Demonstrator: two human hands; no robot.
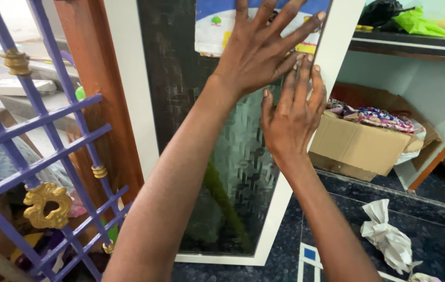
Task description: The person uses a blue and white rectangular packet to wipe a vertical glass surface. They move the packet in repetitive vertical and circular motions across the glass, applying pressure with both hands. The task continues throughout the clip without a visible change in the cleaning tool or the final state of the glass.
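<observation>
Both hands lie flat on a framed panel of dark textured glass (243, 156) that stands tilted on the floor, its white frame (280, 203) leaning toward the shelving at 3 o'clock. Left hand (261, 49), grip wide with fingers spread, presses a paper sheet (217, 26) at the panel's 12 o'clock edge: rectangular, white with a blue band along the top, small coloured pictures. Right hand (293, 112), at 5 o'clock of the left, fingers straight and close together, holds nothing, palm against glass near the frame. Risk, as judged: the panel rests only on its bottom edge; uneven pressure could slide or tip it, and the sheet could crease. Cardboard box (358, 143) with patterned cloth at 3 o'clock; crumpled white paper (387, 235) on the floor at 5 o'clock; purple grille (34, 167) at 9 o'clock.
</observation>
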